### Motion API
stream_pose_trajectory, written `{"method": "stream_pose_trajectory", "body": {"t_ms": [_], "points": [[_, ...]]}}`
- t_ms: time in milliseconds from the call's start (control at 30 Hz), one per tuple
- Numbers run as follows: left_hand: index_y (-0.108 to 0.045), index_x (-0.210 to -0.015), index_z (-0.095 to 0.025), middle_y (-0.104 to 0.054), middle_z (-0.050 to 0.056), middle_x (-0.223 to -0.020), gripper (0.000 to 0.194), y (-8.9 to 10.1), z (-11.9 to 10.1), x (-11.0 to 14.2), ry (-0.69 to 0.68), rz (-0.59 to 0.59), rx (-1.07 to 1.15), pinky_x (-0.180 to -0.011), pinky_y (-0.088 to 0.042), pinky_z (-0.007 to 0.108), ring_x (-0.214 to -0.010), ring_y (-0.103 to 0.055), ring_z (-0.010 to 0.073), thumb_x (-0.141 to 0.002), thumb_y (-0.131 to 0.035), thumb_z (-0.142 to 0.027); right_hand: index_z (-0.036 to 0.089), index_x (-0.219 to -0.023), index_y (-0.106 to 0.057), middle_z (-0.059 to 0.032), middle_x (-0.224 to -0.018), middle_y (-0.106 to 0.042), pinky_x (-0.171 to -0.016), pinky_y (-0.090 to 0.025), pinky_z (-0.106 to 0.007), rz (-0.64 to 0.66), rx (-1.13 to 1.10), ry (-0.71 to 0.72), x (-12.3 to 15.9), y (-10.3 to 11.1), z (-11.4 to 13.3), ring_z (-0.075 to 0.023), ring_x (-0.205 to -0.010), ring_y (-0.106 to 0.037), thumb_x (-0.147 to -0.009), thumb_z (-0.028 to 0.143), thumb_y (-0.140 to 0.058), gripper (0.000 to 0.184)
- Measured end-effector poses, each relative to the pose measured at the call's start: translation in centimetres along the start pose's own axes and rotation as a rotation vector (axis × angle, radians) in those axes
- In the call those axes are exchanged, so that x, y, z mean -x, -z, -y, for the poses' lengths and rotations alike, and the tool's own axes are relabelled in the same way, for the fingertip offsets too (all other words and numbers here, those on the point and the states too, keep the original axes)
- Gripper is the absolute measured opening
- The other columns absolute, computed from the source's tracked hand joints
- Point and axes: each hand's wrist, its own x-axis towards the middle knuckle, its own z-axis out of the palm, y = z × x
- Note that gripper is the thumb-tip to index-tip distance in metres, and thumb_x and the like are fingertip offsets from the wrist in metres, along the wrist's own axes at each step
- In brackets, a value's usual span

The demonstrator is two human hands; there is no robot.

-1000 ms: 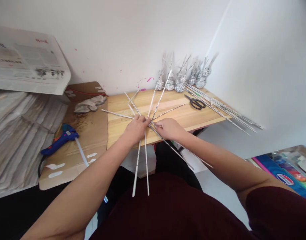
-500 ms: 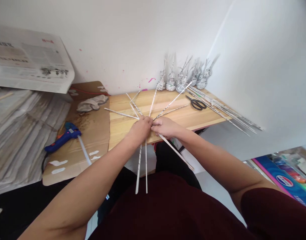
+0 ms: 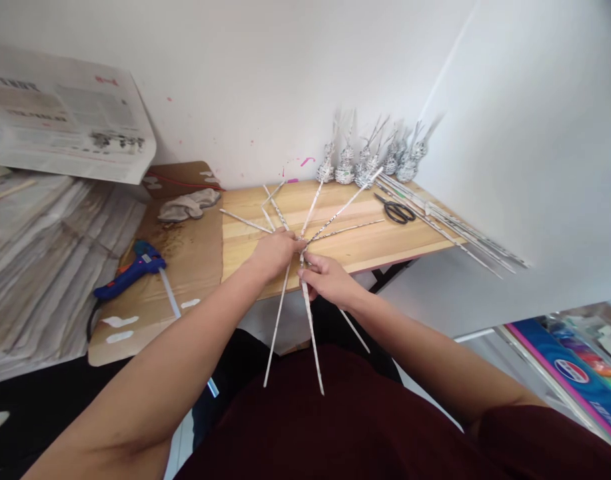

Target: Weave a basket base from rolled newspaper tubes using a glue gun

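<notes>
Several rolled newspaper sticks [image 3: 335, 220] cross at one hub and spread outward like spokes above the near edge of the wooden table [image 3: 240, 250]. My left hand [image 3: 278, 253] is closed on the hub, its fingers pressing the crossing from the left. On the right, my right hand [image 3: 325, 277] pinches one newspaper stick [image 3: 311, 327] just below the hub; that stick points down toward my body. Another stick hangs beside it on the left, and one shows from behind my right wrist. My fingers partly cover the crossing.
Black-handled scissors [image 3: 399, 211] and loose paper sticks [image 3: 455, 230] lie to the right. Woven paper figures [image 3: 345, 165] stand along the wall. At left are a blue glue gun [image 3: 135, 270] on cardboard [image 3: 195, 267], gloves [image 3: 188, 205] and a tall newspaper stack [image 3: 50, 267].
My right hand has moved slightly down and left, now pinching a downward stick. The spokes have shifted around the hub, while my left hand keeps its hold. The view has shifted slightly.
</notes>
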Motion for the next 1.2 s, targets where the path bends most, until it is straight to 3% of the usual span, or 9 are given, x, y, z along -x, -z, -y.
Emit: {"method": "stream_pose_trajectory", "body": {"t_ms": [100, 267, 400, 500, 733, 900, 1100, 1200], "points": [[-0.069, -0.116, -0.028, -0.07, 0.005, -0.108, 0.03, -0.2, 0.3, 0.2, -0.005, -0.022, -0.001, -0.081, -0.046, 0.03, -0.101, -0.057, 0.0229, -0.093, -0.051, -0.02, 0.021, -0.11, -0.052, 0.0074, -0.058, -0.056, -0.052, -0.05, -0.023, 0.013, 0.175, 0.066, -0.2, 0.2, -0.6, -0.0125, -0.05, -0.059, -0.089, 0.02, -0.055, 0.022], [-0.065, -0.123, -0.031, -0.068, 0.004, -0.119, 0.034, -0.8, -0.1, 1.0, -0.027, -0.068, -0.037, -0.08, -0.047, 0.031, -0.099, -0.055, 0.0232, -0.094, -0.05, -0.021, 0.022, -0.102, -0.054, 0.0071, -0.056, -0.056, -0.053, -0.048, -0.023, 0.015, 0.343, 0.111, -0.2, 0.6, -0.7, -0.0131, -0.053, -0.06, -0.088, 0.022, -0.058, 0.015], [-0.062, -0.128, -0.029, -0.067, 0.008, -0.115, 0.036, -0.8, -0.2, 0.7, -0.043, -0.054, -0.055, -0.082, -0.046, 0.033, -0.098, -0.055, 0.0249, -0.094, -0.052, -0.024, 0.02, -0.112, -0.051, 0.0078, -0.053, -0.056, -0.049, -0.048, -0.022, 0.041, 0.198, 0.03, 0.2, -0.3, 0.3, -0.0125, -0.048, -0.059, -0.089, 0.019, -0.056, 0.023], [-0.067, -0.121, -0.026, -0.067, 0.01, -0.109, 0.034, -0.1, 0.2, 0.0, -0.075, 0.014, -0.029, -0.087, -0.044, 0.036, -0.095, -0.056, 0.0251, -0.09, -0.056, -0.022, 0.019, -0.111, -0.05, 0.008, -0.052, -0.055, -0.047, -0.047, -0.02, 0.022, 0.053, -0.016, 0.2, -1.3, 0.8, -0.0105, -0.045, -0.056, -0.091, 0.015, -0.051, 0.02], [-0.071, -0.116, -0.023, -0.066, 0.009, -0.109, 0.033, 1.6, 1.0, -1.2, -0.113, 0.16, 0.013, -0.09, -0.042, 0.032, -0.094, -0.059, 0.0213, -0.088, -0.054, -0.021, 0.021, -0.107, -0.047, 0.0089, -0.056, -0.055, -0.048, -0.047, -0.018, -0.002, -0.108, 0.092, -0.4, -2.6, -0.3, -0.0095, -0.05, -0.059, -0.091, 0.013, -0.051, 0.018], [-0.07, -0.114, -0.024, -0.068, 0.007, -0.102, 0.035, 2.4, 0.4, -1.3, -0.142, 0.225, -0.023, -0.092, -0.041, 0.03, -0.1, -0.06, 0.0205, -0.088, -0.047, -0.017, 0.021, -0.113, -0.045, 0.0079, -0.064, -0.06, -0.045, -0.046, -0.017, 0.093, -0.109, 0.023, -0.1, -2.1, -0.2, -0.0105, -0.053, -0.065, -0.091, 0.014, -0.052, 0.024], [-0.068, -0.118, -0.025, -0.067, 0.008, -0.11, 0.034, 2.6, -0.1, -0.8, -0.123, 0.21, -0.022, -0.1, -0.038, 0.035, -0.111, -0.057, 0.0228, -0.091, -0.046, -0.021, 0.019, -0.144, -0.024, 0.0086, -0.062, -0.059, -0.043, -0.048, -0.019, 0.156, 0.002, -0.019, 0.5, -2.0, -0.7, -0.0116, -0.048, -0.063, -0.094, 0.012, -0.047, 0.055], [-0.065, -0.121, -0.024, -0.064, 0.009, -0.117, 0.036, 2.5, -0.2, -0.5, -0.115, 0.211, -0.035, -0.1, -0.037, 0.034, -0.114, -0.056, 0.0234, -0.09, -0.049, -0.02, 0.019, -0.138, -0.037, 0.0072, -0.064, -0.059, -0.045, -0.05, -0.02, 0.209, 0.064, 0.024, 0.8, -2.0, -1.1, -0.0114, -0.05, -0.064, -0.092, 0.012, -0.05, 0.048]]}}
